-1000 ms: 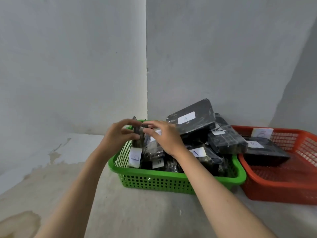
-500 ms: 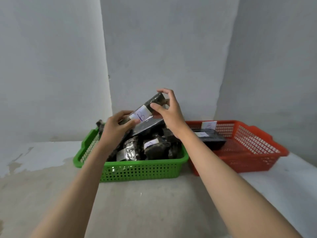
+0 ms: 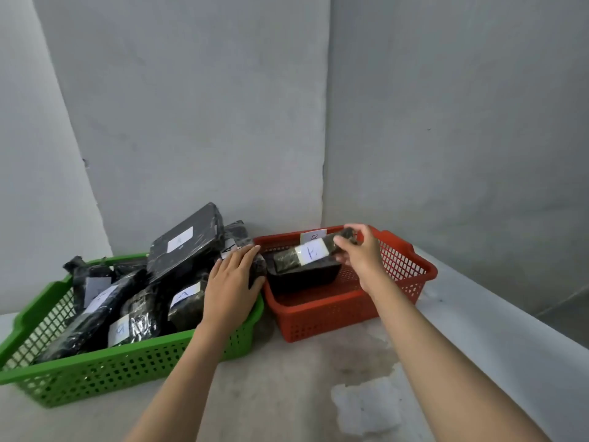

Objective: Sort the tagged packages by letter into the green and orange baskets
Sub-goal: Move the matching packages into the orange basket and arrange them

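Observation:
A green basket (image 3: 105, 374) at the left is heaped with several black wrapped packages bearing white letter tags; the top one (image 3: 186, 240) lies tilted. Beside it on the right stands the orange basket (image 3: 325, 317), holding a flat black package (image 3: 302, 277). My right hand (image 3: 360, 253) grips a small dark package with a white tag (image 3: 302, 255) over the orange basket, just above the flat black one. My left hand (image 3: 232, 282) rests on a black package (image 3: 259, 266) at the green basket's right end, fingers spread over it.
Both baskets sit on a pale concrete floor in a corner of grey walls. A white tag (image 3: 314, 236) stands at the orange basket's back rim. Stains and a light patch (image 3: 366, 406) mark the floor in front.
My right hand has carried the small tagged package from above the green basket rightwards and down over the orange basket. My left hand has let go of it and dropped onto the green basket's pile.

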